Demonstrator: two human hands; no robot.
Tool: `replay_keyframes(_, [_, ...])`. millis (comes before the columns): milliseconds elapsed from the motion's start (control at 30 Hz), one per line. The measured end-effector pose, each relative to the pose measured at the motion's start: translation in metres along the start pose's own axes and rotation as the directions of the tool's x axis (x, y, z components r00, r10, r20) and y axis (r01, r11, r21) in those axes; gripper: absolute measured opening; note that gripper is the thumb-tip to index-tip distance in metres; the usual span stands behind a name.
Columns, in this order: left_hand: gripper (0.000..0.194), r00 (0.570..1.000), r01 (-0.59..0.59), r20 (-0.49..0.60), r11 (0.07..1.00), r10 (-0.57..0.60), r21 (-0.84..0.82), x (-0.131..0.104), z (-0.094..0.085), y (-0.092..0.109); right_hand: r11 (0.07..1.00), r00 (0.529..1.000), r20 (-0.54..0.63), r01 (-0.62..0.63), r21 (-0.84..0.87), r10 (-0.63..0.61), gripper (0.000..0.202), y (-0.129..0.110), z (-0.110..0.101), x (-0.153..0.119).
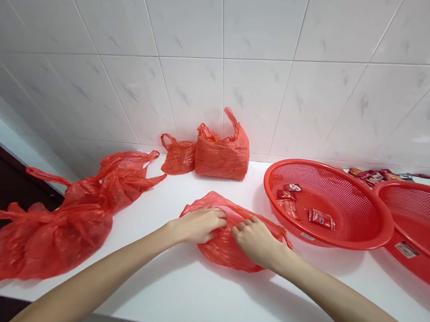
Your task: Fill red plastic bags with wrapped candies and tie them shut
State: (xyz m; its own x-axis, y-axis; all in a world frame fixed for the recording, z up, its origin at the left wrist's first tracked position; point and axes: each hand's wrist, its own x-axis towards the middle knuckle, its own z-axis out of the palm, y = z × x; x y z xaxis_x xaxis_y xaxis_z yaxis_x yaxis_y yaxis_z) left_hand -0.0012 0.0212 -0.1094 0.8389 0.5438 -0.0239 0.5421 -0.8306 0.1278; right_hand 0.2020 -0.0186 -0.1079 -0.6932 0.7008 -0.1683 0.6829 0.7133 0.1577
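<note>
A red plastic bag rests on the white table in front of me, its mouth turned upward. My left hand grips the near rim of this bag on its left side, fingers curled over the film. Close by on the right, my right hand pinches the same rim with bent fingers. A small gap separates the two hands. What lies inside the bag cannot be made out. To the right of it stands a red plastic basket holding several small wrapped packets.
Filled red bags lie along the table's left side. A bag bundle and a smaller bag stand against the tiled wall. A second red basket is at far right, with loose packets behind.
</note>
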Motion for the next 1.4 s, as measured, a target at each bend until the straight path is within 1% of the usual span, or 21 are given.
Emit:
replay_keyframes(67, [0.026, 0.997, -0.08, -0.008, 0.996, 0.08, 0.034, 0.0, -0.001, 0.005, 0.999, 0.999, 0.007, -0.043, -0.003, 0.043, 0.021, 0.006, 0.007, 0.004])
replay_keyframes(133, [0.028, 0.993, -0.115, -0.006, 0.99, 0.116, 0.08, -0.003, -0.003, 0.009, 0.998, 0.998, 0.015, -0.067, 0.003, 0.067, 0.016, 0.01, 0.011, 0.005])
replay_keyframes(167, [0.029, 0.993, -0.119, -0.015, 0.988, 0.121, 0.099, -0.004, -0.004, 0.011, 0.997, 0.997, 0.018, -0.077, 0.009, 0.077, 0.02, 0.012, 0.012, 0.004])
replay_keyframes(300, [0.042, 0.985, -0.094, -0.134, 0.989, 0.109, 0.111, -0.008, -0.006, 0.015, 0.996, 0.997, 0.013, -0.082, 0.035, 0.082, 0.048, 0.015, 0.013, 0.002])
replay_keyframes(367, [0.042, 0.974, -0.059, -0.212, 0.994, 0.079, 0.097, -0.006, -0.006, 0.016, 0.996, 0.997, -0.015, -0.069, 0.047, 0.07, 0.044, 0.016, 0.014, 0.0])
replay_keyframes(433, [0.036, 0.972, 0.015, -0.233, 0.995, 0.009, 0.101, -0.002, -0.006, 0.014, 0.997, 0.996, -0.065, -0.05, 0.058, 0.053, 0.029, 0.018, 0.016, 0.0])
replay_keyframes(467, [0.031, 0.977, 0.062, -0.21, 0.991, -0.036, 0.116, 0.0, -0.005, 0.013, 0.997, 0.995, -0.09, -0.046, 0.059, 0.051, 0.022, 0.019, 0.016, 0.0])
replay_keyframes(533, [0.019, 0.985, 0.149, -0.106, 0.976, -0.134, 0.157, 0.003, -0.003, 0.007, 0.997, 0.992, -0.107, -0.061, 0.056, 0.067, 0.022, 0.022, 0.017, -0.001])
replay_keyframes(600, [0.011, 0.977, 0.21, 0.011, 0.963, -0.215, 0.166, 0.005, 0.0, 0.001, 0.992, 0.991, -0.066, -0.113, 0.056, 0.116, 0.022, 0.024, 0.017, -0.002])
replay_keyframes(667, [0.012, 0.961, 0.256, 0.075, 0.959, -0.266, 0.122, 0.005, 0.001, -0.005, 0.981, 0.984, 0.011, -0.179, 0.069, 0.179, 0.02, 0.027, 0.017, -0.004])
replay_keyframes(833, [0.03, 0.94, 0.33, 0.09, 0.944, -0.33, 0.021, 0.0, -0.006, -0.011, 0.957, 0.955, 0.132, -0.279, 0.085, 0.266, 0.053, 0.034, 0.022, -0.012])
replay_keyframes(933, [0.029, 0.94, 0.324, 0.109, 0.946, -0.322, -0.001, -0.002, -0.009, -0.008, 0.953, 0.949, 0.157, -0.289, 0.092, 0.272, 0.068, 0.033, 0.024, -0.015])
replay_keyframes(1000, [0.025, 0.944, 0.312, 0.118, 0.95, -0.307, -0.022, -0.003, -0.008, -0.004, 0.954, 0.95, 0.156, -0.285, 0.091, 0.269, 0.067, 0.029, 0.019, -0.019])
replay_keyframes(1067, [0.022, 0.945, 0.313, 0.119, 0.948, -0.304, -0.066, -0.004, -0.005, 0.0, 0.963, 0.971, 0.107, -0.227, 0.145, 0.213, 0.052, 0.026, 0.008, -0.027])
replay_keyframes(1133, [0.02, 0.948, 0.314, 0.103, 0.939, -0.302, -0.137, -0.005, -0.002, 0.002, 0.951, 0.994, -0.026, -0.09, 0.296, 0.103, 0.033, 0.03, -0.01, -0.039])
replay_keyframes(1167, [0.019, 0.95, 0.312, 0.086, 0.933, -0.301, -0.178, -0.005, -0.001, 0.003, 0.916, 0.991, -0.117, -0.017, 0.402, 0.07, 0.033, 0.036, -0.02, -0.046])
replay_keyframes(1200, [0.018, 0.952, 0.307, 0.066, 0.927, -0.299, -0.218, -0.005, 0.0, 0.005, 0.869, 0.978, -0.187, 0.011, 0.494, 0.094, 0.037, 0.046, -0.029, -0.053])
replay_keyframes(1267, [0.015, 0.956, 0.287, 0.028, 0.912, -0.292, -0.293, -0.005, -0.001, 0.008, 0.82, 0.919, -0.267, -0.094, 0.565, 0.289, 0.042, 0.072, -0.042, -0.065])
replay_keyframes(1300, [0.014, 0.958, 0.274, 0.012, 0.904, -0.287, -0.329, -0.005, -0.002, 0.01, 0.803, 0.891, -0.239, -0.196, 0.564, 0.385, 0.045, 0.089, -0.044, -0.068])
replay_keyframes(1333, [0.013, 0.96, 0.259, -0.001, 0.894, -0.279, -0.364, -0.005, -0.004, 0.012, 0.772, 0.866, -0.165, -0.316, 0.552, 0.472, 0.054, 0.105, -0.042, -0.07])
replay_keyframes(1400, [0.014, 0.963, 0.232, -0.025, 0.871, -0.269, -0.434, -0.005, -0.007, 0.016, 0.668, 0.798, 0.118, -0.566, 0.484, 0.591, 0.085, 0.136, -0.031, -0.07])
